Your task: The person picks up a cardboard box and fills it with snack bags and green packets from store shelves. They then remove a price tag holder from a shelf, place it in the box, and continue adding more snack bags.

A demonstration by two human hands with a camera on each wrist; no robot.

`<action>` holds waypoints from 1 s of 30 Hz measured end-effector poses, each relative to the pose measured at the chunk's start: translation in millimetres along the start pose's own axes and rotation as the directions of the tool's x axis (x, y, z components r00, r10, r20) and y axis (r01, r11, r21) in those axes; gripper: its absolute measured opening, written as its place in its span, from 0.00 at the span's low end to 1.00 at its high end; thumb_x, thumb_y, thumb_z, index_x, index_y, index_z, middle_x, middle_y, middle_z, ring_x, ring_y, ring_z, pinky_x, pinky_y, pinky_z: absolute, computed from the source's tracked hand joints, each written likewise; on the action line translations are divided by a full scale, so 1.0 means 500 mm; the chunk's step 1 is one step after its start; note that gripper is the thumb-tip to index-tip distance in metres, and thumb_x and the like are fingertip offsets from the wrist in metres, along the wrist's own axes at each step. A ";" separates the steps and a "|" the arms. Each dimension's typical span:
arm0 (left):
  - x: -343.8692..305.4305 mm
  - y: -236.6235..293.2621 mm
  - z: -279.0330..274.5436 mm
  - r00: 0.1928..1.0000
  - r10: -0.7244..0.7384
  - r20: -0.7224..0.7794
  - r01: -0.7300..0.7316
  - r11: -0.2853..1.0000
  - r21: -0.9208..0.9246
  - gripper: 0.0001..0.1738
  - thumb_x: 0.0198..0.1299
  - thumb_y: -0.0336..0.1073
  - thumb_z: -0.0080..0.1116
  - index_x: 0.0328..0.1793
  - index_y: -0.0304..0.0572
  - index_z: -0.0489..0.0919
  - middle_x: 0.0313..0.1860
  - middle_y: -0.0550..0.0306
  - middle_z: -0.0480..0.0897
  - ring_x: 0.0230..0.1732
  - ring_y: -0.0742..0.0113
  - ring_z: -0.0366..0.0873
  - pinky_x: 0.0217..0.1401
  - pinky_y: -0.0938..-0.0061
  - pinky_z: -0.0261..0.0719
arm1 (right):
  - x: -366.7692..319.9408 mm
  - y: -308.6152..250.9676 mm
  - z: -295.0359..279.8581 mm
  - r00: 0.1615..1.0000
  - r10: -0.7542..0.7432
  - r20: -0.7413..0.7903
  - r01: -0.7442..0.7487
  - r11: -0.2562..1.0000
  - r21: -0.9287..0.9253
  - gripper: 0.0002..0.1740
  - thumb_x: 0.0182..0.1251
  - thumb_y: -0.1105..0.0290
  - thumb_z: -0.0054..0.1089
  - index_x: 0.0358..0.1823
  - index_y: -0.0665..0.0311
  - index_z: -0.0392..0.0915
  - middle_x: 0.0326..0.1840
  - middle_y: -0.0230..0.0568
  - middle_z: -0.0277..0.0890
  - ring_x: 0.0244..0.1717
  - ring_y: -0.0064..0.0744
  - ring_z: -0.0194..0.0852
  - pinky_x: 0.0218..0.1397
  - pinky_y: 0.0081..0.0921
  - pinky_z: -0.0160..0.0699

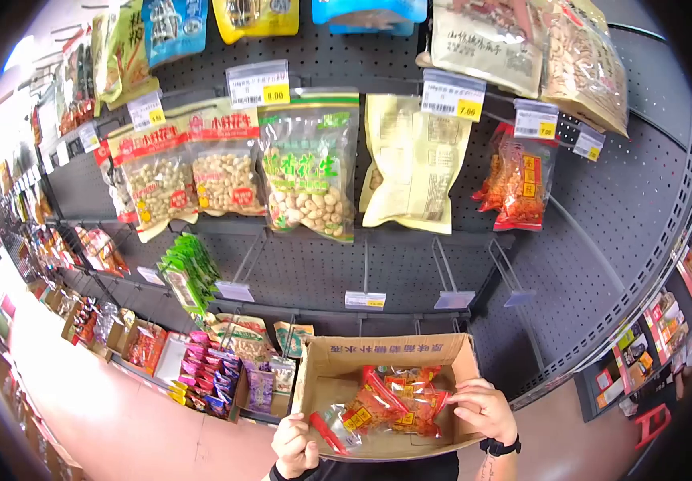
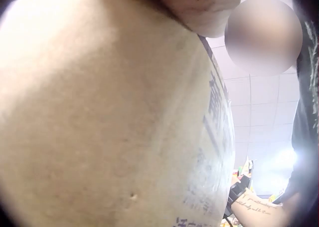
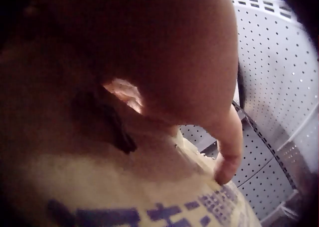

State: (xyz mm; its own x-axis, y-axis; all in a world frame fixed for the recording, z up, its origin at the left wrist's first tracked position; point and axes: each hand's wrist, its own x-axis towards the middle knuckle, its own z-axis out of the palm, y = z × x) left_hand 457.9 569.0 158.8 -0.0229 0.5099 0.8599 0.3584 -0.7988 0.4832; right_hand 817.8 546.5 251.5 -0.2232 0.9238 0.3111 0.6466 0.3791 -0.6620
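Note:
An open cardboard box [image 1: 386, 350] is held low in front of the body, with several red-and-clear snack packets [image 1: 374, 405] lying inside. On the box's left edge, the left hand [image 1: 294, 445] grips with curled fingers; the left wrist view shows part of this hand [image 2: 209, 7] above the box side [image 2: 114, 112]. The right hand [image 1: 484, 410] is at the right edge, its fingertips over the rim beside a packet's end; whether they touch the packet cannot be told. In the right wrist view the right hand [image 3: 199, 77] holds the box's printed side [image 3: 164, 199], one finger bent at its edge.
Similar red packets [image 1: 522, 180] hang at the right of a perforated shelf rack, beside a cream bag [image 1: 416, 164] and peanut bags [image 1: 310, 172]. Bare hooks with label holders [image 1: 365, 301] project below. Green packets [image 1: 190, 272] hang at left; lower trays hold purple packets [image 1: 202, 369].

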 end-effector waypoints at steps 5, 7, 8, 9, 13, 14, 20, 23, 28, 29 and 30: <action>0.000 0.011 -0.014 0.998 0.033 0.054 -0.030 0.998 -0.052 0.16 0.53 0.34 0.57 0.14 0.41 0.69 0.16 0.58 0.70 0.21 0.62 0.71 0.46 0.57 0.79 | -0.001 -0.014 -0.030 0.997 -0.033 0.071 0.034 0.999 -0.014 0.16 0.59 0.63 0.68 0.47 0.61 0.84 0.49 0.41 0.83 0.57 0.45 0.76 0.62 0.39 0.71; 0.027 0.052 -0.036 0.992 0.054 0.111 -0.043 0.994 -0.096 0.14 0.54 0.31 0.55 0.17 0.38 0.71 0.18 0.55 0.71 0.23 0.58 0.72 0.49 0.53 0.79 | -0.002 -0.022 -0.081 0.998 -0.025 0.062 0.023 1.000 0.021 0.19 0.57 0.62 0.70 0.49 0.62 0.83 0.54 0.43 0.80 0.59 0.46 0.75 0.64 0.39 0.70; 0.049 0.074 -0.048 0.989 0.043 0.144 -0.023 0.990 -0.137 0.12 0.55 0.28 0.53 0.19 0.35 0.73 0.21 0.52 0.73 0.26 0.54 0.73 0.52 0.50 0.78 | 0.003 -0.039 -0.121 0.999 0.011 0.043 -0.012 1.000 0.021 0.22 0.55 0.62 0.71 0.50 0.62 0.82 0.56 0.44 0.79 0.60 0.46 0.74 0.65 0.40 0.70; 0.019 0.052 -0.048 0.997 0.068 0.036 -0.065 0.995 -0.080 0.19 0.54 0.36 0.59 0.14 0.40 0.67 0.15 0.58 0.69 0.20 0.62 0.70 0.45 0.57 0.79 | 0.023 -0.057 -0.165 0.996 -0.044 -0.080 0.035 0.994 -0.104 0.24 0.54 0.62 0.72 0.52 0.62 0.81 0.58 0.45 0.78 0.62 0.46 0.73 0.66 0.40 0.69; 0.035 0.066 -0.055 0.991 -0.032 0.130 0.037 0.999 -0.036 0.15 0.43 0.29 0.63 0.14 0.41 0.67 0.17 0.56 0.71 0.23 0.58 0.74 0.47 0.59 0.82 | 0.139 -0.114 -0.254 0.827 0.068 -0.558 -0.052 0.998 0.044 0.35 0.54 0.65 0.67 0.65 0.67 0.70 0.66 0.43 0.71 0.69 0.36 0.66 0.66 0.34 0.65; 0.029 0.063 -0.062 0.985 -0.035 0.171 0.043 0.998 -0.039 0.15 0.43 0.28 0.63 0.14 0.41 0.67 0.17 0.56 0.71 0.23 0.59 0.74 0.47 0.59 0.82 | 0.156 -0.131 -0.253 0.825 0.033 -0.564 -0.020 0.999 0.029 0.29 0.55 0.67 0.65 0.61 0.67 0.74 0.61 0.42 0.75 0.64 0.36 0.70 0.63 0.33 0.68; 0.026 0.139 -0.065 0.971 0.037 0.236 -0.040 0.999 0.008 0.13 0.40 0.29 0.63 0.14 0.44 0.69 0.17 0.61 0.70 0.24 0.64 0.74 0.49 0.61 0.80 | 0.177 -0.128 0.034 0.706 -0.121 0.698 0.365 0.907 -0.212 0.35 0.61 0.48 0.64 0.62 0.68 0.71 0.51 0.53 0.77 0.49 0.49 0.79 0.50 0.36 0.80; 0.016 0.183 -0.085 0.939 0.098 0.331 -0.103 0.995 -0.002 0.13 0.42 0.32 0.66 0.16 0.47 0.72 0.18 0.64 0.71 0.27 0.66 0.76 0.51 0.63 0.80 | 0.111 -0.040 0.183 0.693 0.072 0.717 0.459 0.724 -0.516 0.36 0.65 0.52 0.58 0.66 0.71 0.66 0.49 0.56 0.76 0.47 0.50 0.80 0.46 0.40 0.82; 0.005 0.192 -0.090 0.940 0.087 0.329 -0.098 0.995 0.018 0.11 0.44 0.34 0.68 0.19 0.47 0.74 0.21 0.63 0.72 0.27 0.67 0.76 0.53 0.64 0.80 | 0.093 -0.044 0.254 0.724 0.050 0.688 0.501 0.648 -0.574 0.22 0.64 0.64 0.52 0.59 0.60 0.73 0.52 0.48 0.75 0.51 0.47 0.75 0.47 0.46 0.78; -0.002 0.179 -0.087 0.953 0.059 0.297 -0.074 0.997 0.038 0.12 0.44 0.32 0.67 0.18 0.45 0.73 0.20 0.62 0.72 0.26 0.65 0.75 0.52 0.63 0.80 | 0.093 -0.044 0.266 0.737 0.046 0.674 0.493 0.646 -0.583 0.16 0.65 0.66 0.50 0.53 0.56 0.76 0.51 0.44 0.75 0.55 0.46 0.72 0.48 0.47 0.76; -0.007 0.167 -0.084 0.957 0.056 0.285 -0.071 0.996 0.045 0.12 0.44 0.32 0.67 0.18 0.45 0.73 0.20 0.62 0.72 0.26 0.65 0.75 0.52 0.63 0.80 | 0.099 -0.043 0.271 0.732 0.041 0.680 0.504 0.639 -0.581 0.16 0.65 0.66 0.50 0.53 0.56 0.76 0.51 0.44 0.75 0.55 0.46 0.72 0.48 0.47 0.76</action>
State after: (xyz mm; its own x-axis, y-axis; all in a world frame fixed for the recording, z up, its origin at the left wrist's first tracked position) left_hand 448.6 487.3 203.1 0.2642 0.5346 0.8028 0.4003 -0.8180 0.4130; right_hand 694.0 591.3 189.0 -0.6329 0.7279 -0.2638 0.7243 0.6770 0.1302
